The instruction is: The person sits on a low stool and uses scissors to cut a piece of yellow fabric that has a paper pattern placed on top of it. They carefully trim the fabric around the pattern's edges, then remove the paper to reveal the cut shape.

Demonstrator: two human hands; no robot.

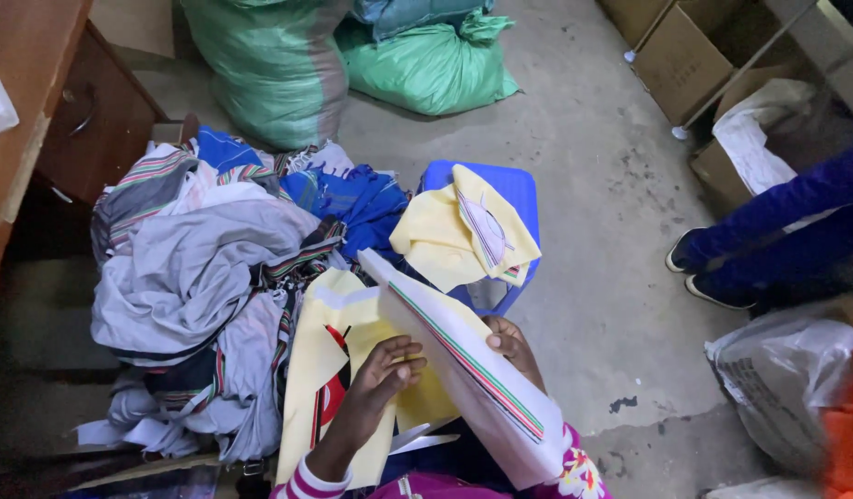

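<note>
My left hand [382,374] grips the near edge of a white fabric piece with red and green stripes [463,365], which slants across my lap. My right hand [511,344] holds the same striped piece from its far side, with only the fingers and knuckles showing. Under it lies a pale yellow garment with a red patch [326,370]. Ahead, a folded yellow cloth piece [463,236] rests on a blue plastic stool [514,189].
A big heap of grey, blue and striped garments [205,277] lies to my left beside a wooden desk [38,102]. Green sacks [278,65] stand behind. Another person's legs in blue trousers [768,231] are at right, near cardboard boxes [685,55] and a plastic bag [786,379].
</note>
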